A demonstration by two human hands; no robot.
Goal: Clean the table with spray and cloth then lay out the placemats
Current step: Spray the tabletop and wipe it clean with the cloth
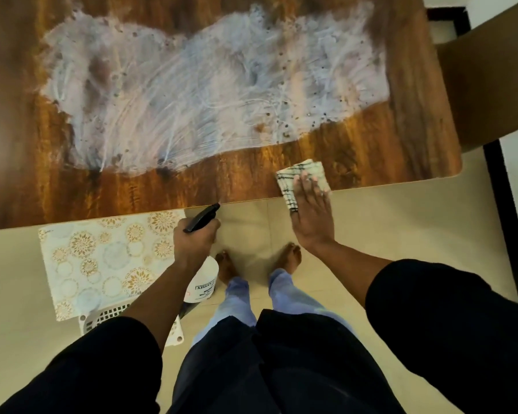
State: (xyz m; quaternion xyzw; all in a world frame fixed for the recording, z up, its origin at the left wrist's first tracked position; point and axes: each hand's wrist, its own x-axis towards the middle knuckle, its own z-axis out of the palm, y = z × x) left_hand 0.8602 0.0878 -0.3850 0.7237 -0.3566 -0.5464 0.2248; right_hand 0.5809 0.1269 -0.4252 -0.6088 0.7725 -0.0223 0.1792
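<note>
A wooden table (371, 162) fills the upper view, its middle smeared with a wide whitish film of wiped spray. My right hand (311, 213) lies flat with straight fingers on a checked white cloth (307, 171) at the table's near edge, right of centre. My left hand (196, 239) grips a white spray bottle (202, 282) by its black trigger head, held below the table edge over the floor. A placemat (102, 261) with gold and pale blue circles lies on a white slotted basket to the left, below the table.
The white plastic basket (102, 316) sits on the beige tiled floor at my left. My bare feet (257, 261) stand close to the table edge. A brown chair or bench (488, 82) juts in at the right, beside a dark-bordered rug.
</note>
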